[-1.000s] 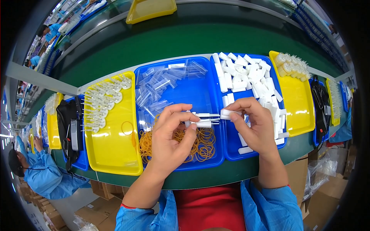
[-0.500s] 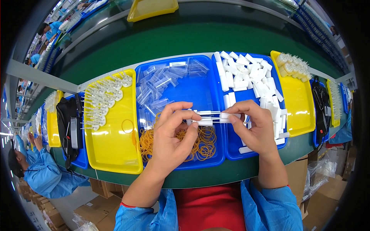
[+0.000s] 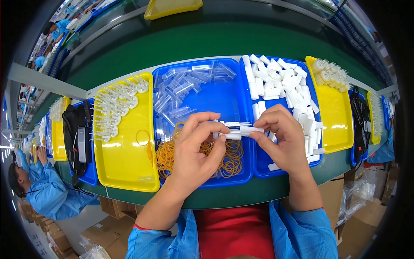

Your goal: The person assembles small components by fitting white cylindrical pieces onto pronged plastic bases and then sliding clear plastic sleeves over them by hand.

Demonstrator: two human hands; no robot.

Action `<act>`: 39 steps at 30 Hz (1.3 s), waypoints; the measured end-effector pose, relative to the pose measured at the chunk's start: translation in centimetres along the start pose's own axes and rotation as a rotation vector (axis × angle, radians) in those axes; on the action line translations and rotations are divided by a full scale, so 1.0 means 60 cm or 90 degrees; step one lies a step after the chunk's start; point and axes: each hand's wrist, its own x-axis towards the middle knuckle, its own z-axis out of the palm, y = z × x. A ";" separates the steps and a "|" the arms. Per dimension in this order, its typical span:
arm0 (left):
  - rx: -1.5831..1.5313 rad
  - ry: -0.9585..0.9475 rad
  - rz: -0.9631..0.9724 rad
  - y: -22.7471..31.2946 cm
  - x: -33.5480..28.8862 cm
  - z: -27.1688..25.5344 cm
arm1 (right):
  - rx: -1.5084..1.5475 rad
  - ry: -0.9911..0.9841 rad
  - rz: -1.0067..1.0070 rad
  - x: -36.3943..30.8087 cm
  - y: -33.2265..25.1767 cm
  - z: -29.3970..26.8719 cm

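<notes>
Above the gap between the two blue trays, my left hand (image 3: 196,149) pinches a white piece with thin rods (image 3: 235,124) that point to the right. A white cylinder (image 3: 233,135) is on it beside the fingertips. My right hand (image 3: 284,140) grips another white cylinder (image 3: 251,130) between thumb and fingers, at the rod ends. Whether a rod has entered it, I cannot tell. Orange rubber bands (image 3: 228,162) lie below my left hand, with clear plastic tubes (image 3: 177,88) farther back. Loose white cylinders (image 3: 276,80) fill much of the tray behind my right hand.
On the left, a yellow tray (image 3: 129,168) holds white rod pieces (image 3: 113,108). Another yellow tray (image 3: 334,127) on the right holds bristly pieces (image 3: 330,73). Black bags (image 3: 77,138) flank the trays. A co-worker in blue (image 3: 54,190) sits at the far left.
The white cylinder in my right hand has shifted slightly left, over more of the rods' length. Both hands stay close together, and the trays appear almost unchanged.
</notes>
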 end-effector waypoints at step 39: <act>-0.001 0.008 0.055 0.004 0.002 0.011 | 0.057 0.095 0.006 -0.007 0.006 0.039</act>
